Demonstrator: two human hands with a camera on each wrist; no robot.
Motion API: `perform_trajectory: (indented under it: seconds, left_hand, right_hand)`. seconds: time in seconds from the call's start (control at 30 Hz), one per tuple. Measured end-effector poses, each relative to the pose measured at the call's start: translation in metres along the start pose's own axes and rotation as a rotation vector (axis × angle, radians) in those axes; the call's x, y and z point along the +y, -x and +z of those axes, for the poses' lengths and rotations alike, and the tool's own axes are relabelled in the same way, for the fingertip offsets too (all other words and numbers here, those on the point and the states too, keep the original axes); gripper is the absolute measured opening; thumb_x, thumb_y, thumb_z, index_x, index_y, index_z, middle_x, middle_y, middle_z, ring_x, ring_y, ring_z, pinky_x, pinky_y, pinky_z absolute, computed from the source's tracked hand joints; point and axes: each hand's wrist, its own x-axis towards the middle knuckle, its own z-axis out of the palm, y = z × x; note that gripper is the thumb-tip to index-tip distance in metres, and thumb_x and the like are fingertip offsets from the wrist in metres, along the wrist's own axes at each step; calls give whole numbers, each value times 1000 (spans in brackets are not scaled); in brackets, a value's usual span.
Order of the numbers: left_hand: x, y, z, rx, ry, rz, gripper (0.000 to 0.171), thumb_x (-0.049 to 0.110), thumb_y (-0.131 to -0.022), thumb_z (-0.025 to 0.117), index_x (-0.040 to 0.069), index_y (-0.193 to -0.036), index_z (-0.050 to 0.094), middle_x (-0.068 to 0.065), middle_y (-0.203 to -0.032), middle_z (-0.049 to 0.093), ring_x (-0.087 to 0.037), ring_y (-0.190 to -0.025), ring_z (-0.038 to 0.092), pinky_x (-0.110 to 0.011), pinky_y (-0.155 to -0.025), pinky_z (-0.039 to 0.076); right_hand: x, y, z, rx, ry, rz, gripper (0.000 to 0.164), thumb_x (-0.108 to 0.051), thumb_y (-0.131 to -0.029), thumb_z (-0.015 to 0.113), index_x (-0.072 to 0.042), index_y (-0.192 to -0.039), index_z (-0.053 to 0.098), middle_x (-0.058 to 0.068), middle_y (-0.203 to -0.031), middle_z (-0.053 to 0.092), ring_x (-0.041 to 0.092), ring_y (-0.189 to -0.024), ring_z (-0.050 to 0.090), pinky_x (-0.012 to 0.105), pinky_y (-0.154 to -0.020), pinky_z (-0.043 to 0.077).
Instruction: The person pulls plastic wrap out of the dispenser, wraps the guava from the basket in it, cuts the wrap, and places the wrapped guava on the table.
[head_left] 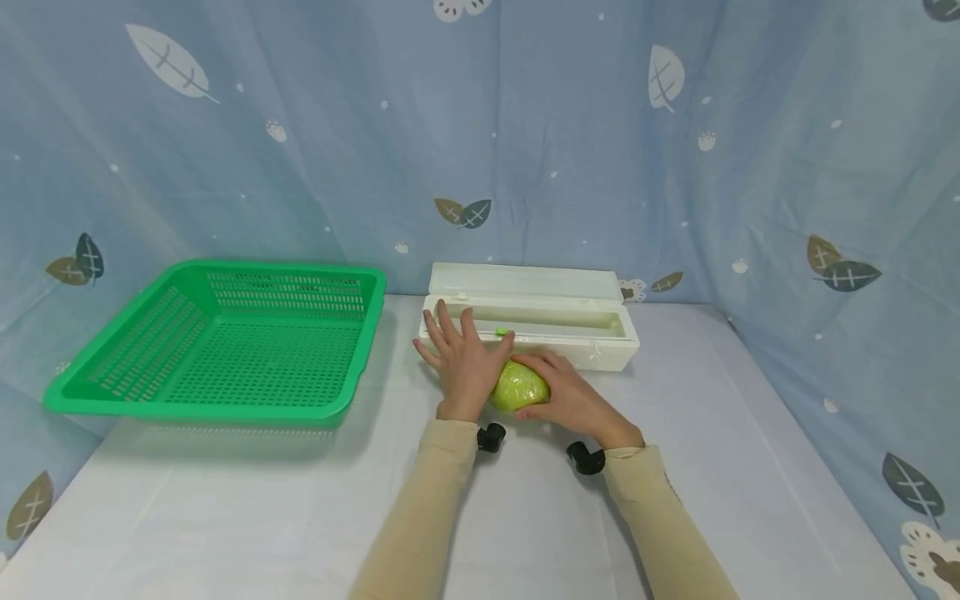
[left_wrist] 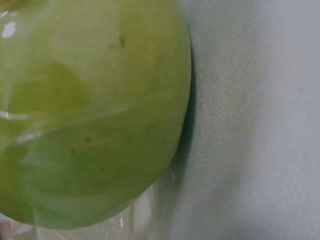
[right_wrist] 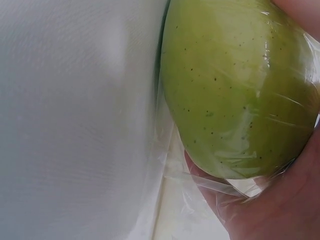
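Note:
A yellow-green fruit [head_left: 519, 387] with small dark specks, its exact kind unclear, lies on the white cloth under clear plastic film [right_wrist: 267, 60]. My right hand [head_left: 573, 398] grips its right side, fingers curled over the far side and thumb near the front. At its left is my left hand [head_left: 468, 371], fingers spread toward the box and thumb stretched along the fruit's upper left. Just behind stands a white cling film dispenser box [head_left: 611, 357], lid raised, with a small green slider [head_left: 502, 332] on its front edge. The left wrist view shows the fruit [left_wrist: 95, 115] closely, without the left fingers.
A green perforated plastic basket [head_left: 352, 333] stands on the left of the white-covered table [head_left: 225, 517]. Blue leaf-print curtain [head_left: 525, 150] hangs behind and along both sides. Black wrist cameras [head_left: 587, 458] sit close above the cloth.

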Motion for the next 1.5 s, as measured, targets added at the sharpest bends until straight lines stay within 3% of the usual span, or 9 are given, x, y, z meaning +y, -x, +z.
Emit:
perform_trajectory:
  seconds: [0.17,0.43,0.77,0.9,1.07,1.23,1.5]
  left_hand:
    - [-1,0,1,-12,27,-9,83,73,-72,44,14,-130,37,-14,-146,3,-33,-132,-7,-63,-95,-3]
    - [-7,-4,2,26,97,-51,86,74,-67,50,15,-128,38,-11,-146,1,-30,-132,-8,-59,-97,1]
    - [-16,-9,1,31,122,-60,93,79,-64,47,16,-131,33,-11,-142,8,-27,-131,-2,-57,-98,2]
    - [-21,-8,1,33,144,-93,95,80,-62,47,17,-131,32,-11,-141,11,-27,-130,-2,-55,-98,4]
    - [-23,-6,-1,-13,211,-133,101,81,-62,46,17,-137,24,-8,-142,6,-27,-129,2,-54,-94,18]
    - [-25,-5,-3,-38,245,-179,104,82,-60,46,20,-139,19,-4,-144,2,-29,-124,13,-53,-80,35]
    - [-25,-5,-3,-3,330,-214,107,77,-60,54,20,-140,12,-4,-144,3,-26,-122,18,-53,-81,35]
  right_hand:
    - [1,0,1,4,-6,-9,81,-40,-65,77,-36,-134,36,-10,-132,32,17,-112,35,41,-84,38]
    - [0,0,0,0,-12,-10,80,-40,-65,77,-34,-134,36,-9,-132,32,17,-112,36,42,-84,39]
    - [2,-2,1,13,-4,-7,82,-38,-65,78,-30,-135,37,-9,-130,34,17,-111,36,43,-86,38]
    - [2,-2,1,7,-16,-9,81,-39,-65,78,-30,-135,37,-8,-131,33,17,-112,36,44,-86,38]
    - [3,-2,2,14,0,-7,81,-39,-65,78,-30,-135,38,-9,-131,33,17,-112,36,44,-87,37]
    - [4,-3,2,14,6,-21,81,-38,-65,78,-28,-135,38,-7,-131,34,18,-112,36,44,-87,37]
    - [4,-2,1,10,5,-38,82,-38,-65,78,-27,-135,38,-5,-132,33,20,-113,35,45,-88,37]
